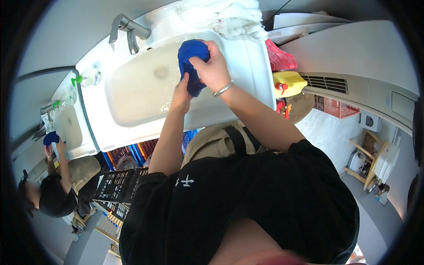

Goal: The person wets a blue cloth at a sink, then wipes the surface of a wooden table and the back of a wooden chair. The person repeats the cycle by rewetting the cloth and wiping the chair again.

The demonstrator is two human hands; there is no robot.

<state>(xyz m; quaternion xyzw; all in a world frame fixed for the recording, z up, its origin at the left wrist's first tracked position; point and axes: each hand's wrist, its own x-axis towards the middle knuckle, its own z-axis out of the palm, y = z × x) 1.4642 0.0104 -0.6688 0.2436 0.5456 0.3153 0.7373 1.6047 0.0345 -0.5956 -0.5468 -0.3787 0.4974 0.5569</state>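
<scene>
A wet-looking blue cloth (pixel 193 51) is bunched between my two hands above the right part of a white sink basin (pixel 232 109). My right hand (pixel 213 64), with a silver bangle at the wrist, grips its upper part, the thumb pressed over the front. Lower down, my left hand (pixel 181 94) pinches the near side of the cloth; some of its fingers are hidden behind it. Cloudy water (pixel 139 86) stands in the basin under the cloth, with small bubbles or ripples near the edges.
A grey metal faucet (pixel 132 31) rises at the back left rim. White wet fabric (pixel 225 16) lies on the back right rim. A clear bottle with a green pump (pixel 91 79) stands by a mirror (pixel 59 102). Right of the sink are a yellow jug (pixel 290 83) and pink plastic bag (pixel 280 56).
</scene>
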